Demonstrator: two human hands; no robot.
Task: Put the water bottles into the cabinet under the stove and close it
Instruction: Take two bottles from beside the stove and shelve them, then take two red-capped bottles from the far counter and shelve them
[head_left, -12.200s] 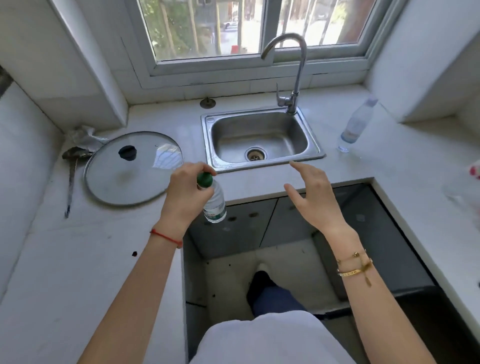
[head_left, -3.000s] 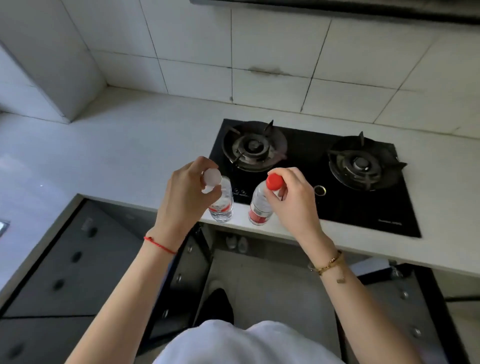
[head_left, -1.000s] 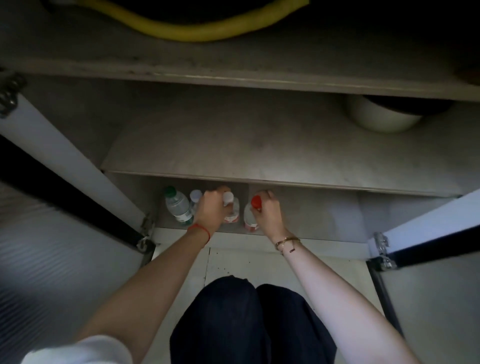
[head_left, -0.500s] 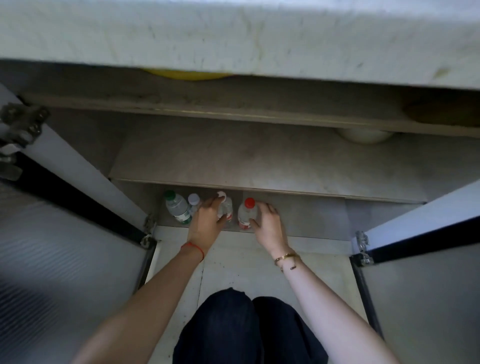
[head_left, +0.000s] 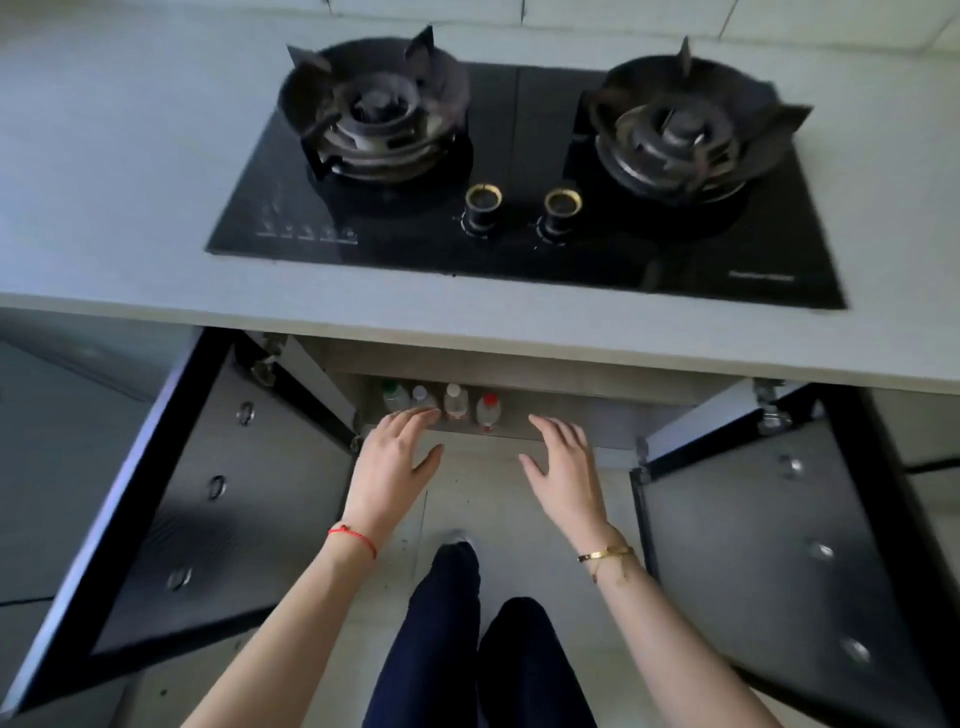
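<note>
Several water bottles stand in a row at the front edge of the cabinet floor (head_left: 571, 423) under the stove: a green-capped bottle (head_left: 395, 396), a pale-capped bottle (head_left: 422, 397), a white-capped bottle (head_left: 454, 401) and a red-capped bottle (head_left: 488, 410). My left hand (head_left: 392, 467) hovers just in front of them, fingers spread, holding nothing. My right hand (head_left: 563, 470) is to the right of the red-capped bottle, also spread and empty. Both cabinet doors stand wide open: the left door (head_left: 208, 499) and the right door (head_left: 769, 525).
The black two-burner gas stove (head_left: 524, 171) sits in the grey countertop (head_left: 119, 156) directly above the cabinet. My legs in dark trousers (head_left: 467, 639) stand on the tiled floor between the open doors. More dark cabinet fronts run off to the left.
Both hands have let go of the white-capped and red-capped bottles and pulled back from the cabinet. The view has risen from inside the cabinet to above the stove.
</note>
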